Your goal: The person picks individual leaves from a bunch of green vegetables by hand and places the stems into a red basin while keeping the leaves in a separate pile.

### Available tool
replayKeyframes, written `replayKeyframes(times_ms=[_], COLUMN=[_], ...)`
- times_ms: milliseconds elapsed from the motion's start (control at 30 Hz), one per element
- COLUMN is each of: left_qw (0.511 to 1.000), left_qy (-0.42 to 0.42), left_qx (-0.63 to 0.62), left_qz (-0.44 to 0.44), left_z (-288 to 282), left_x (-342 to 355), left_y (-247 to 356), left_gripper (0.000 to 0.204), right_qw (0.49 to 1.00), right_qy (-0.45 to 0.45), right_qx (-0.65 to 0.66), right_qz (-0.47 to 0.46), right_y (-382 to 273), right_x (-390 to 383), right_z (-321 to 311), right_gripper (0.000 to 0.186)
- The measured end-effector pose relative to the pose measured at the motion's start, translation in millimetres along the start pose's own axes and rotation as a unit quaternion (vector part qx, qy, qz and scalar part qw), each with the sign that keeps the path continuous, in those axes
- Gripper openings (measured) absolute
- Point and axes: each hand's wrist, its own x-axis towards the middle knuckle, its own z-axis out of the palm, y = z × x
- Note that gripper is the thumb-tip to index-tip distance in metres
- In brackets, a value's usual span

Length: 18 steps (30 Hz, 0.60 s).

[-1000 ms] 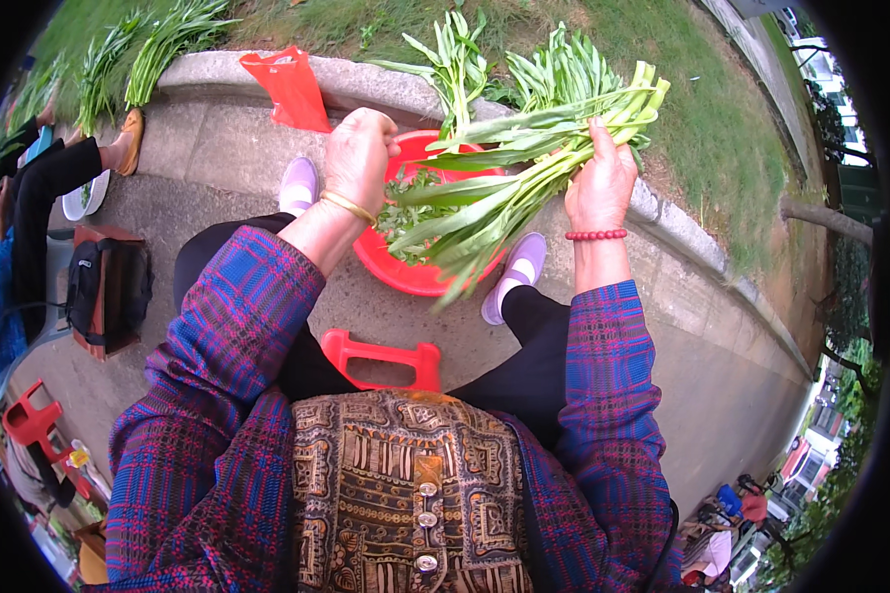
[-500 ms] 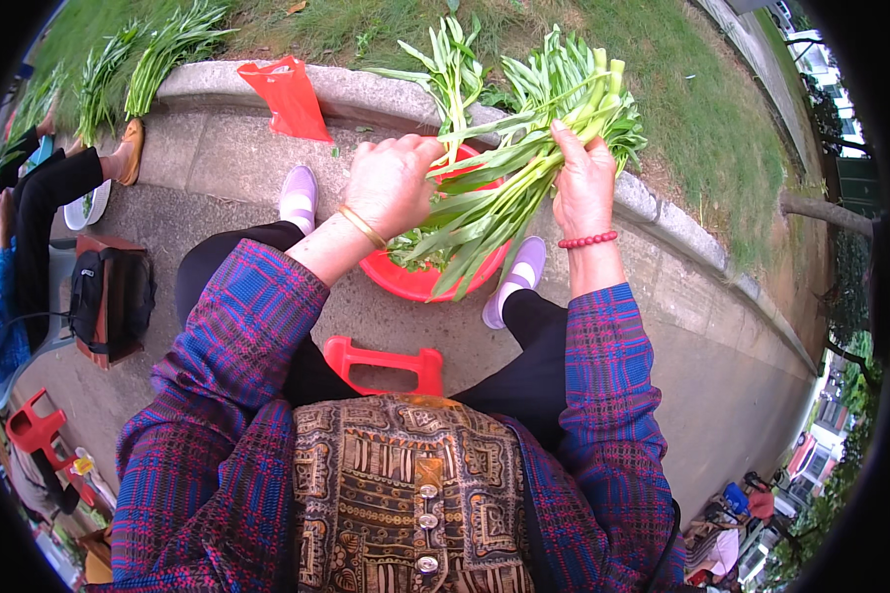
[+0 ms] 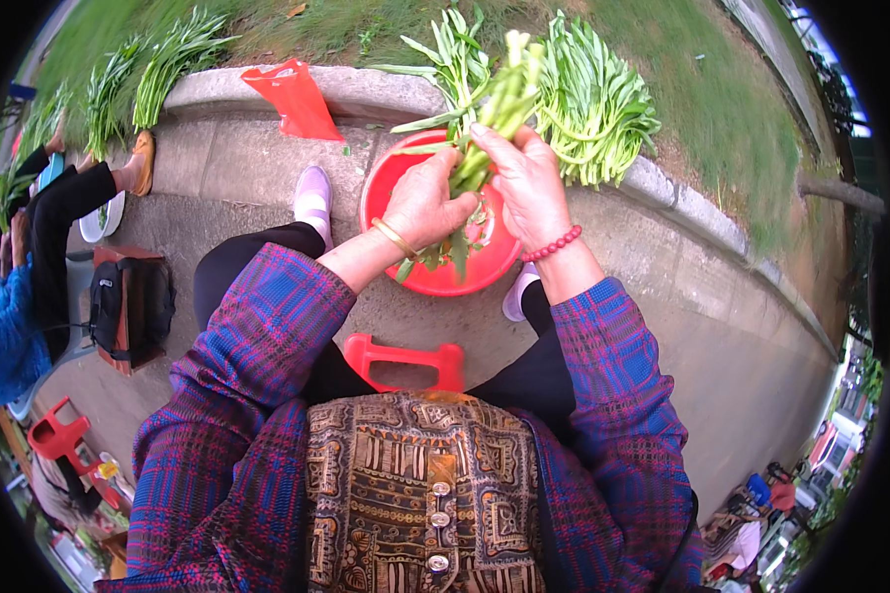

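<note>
A bunch of long-stemmed leafy greens (image 3: 509, 104) is held between my two hands, its pale cut stem ends pointing up and away from me. My right hand (image 3: 531, 190) grips the stems, thumb along them. Lower down, my left hand (image 3: 425, 203) is closed around the leafy part, and some leaves hang below it. Both hands are over a red basin (image 3: 499, 259) with loose leaves in it. Just beyond, a large pile of the same greens (image 3: 598, 109) rests on the kerb at the right, and a smaller bunch (image 3: 452, 64) lies to its left.
A red plastic bag (image 3: 297, 99) lies on the kerb (image 3: 203, 91). A red stool (image 3: 405, 358) stands between my knees. At left, a seated person in blue (image 3: 10, 321) is near a black bag (image 3: 129, 306) and a white basin (image 3: 104, 219). More greens (image 3: 178, 64) lie on the grass.
The held bunch has moved left and turned more upright over the basin. My hands have come closer together, and my left hand has moved down. The kerb pile behind is now uncovered.
</note>
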Motion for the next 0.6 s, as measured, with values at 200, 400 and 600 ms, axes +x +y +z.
replayKeyframes(times_ms=[200,400,600], left_qw=[0.895,0.812,0.79], left_qy=[-0.077,-0.105,-0.108], left_qx=[-0.425,-0.558,-0.587], left_qz=[-0.117,-0.133,-0.142], left_z=[-26,-52,-55], left_x=[8,10,13], left_y=[14,14,7], left_gripper=[0.038,0.041,0.033], right_qw=[0.988,0.979,0.98], right_qy=[-0.061,-0.026,-0.07], right_qx=[-0.138,-0.203,-0.186], right_qz=[-0.011,-0.003,0.007], right_y=[-32,-44,-40], right_x=[-5,-3,-8], right_z=[-5,-35,-33], right_gripper=[0.034,0.021,0.015])
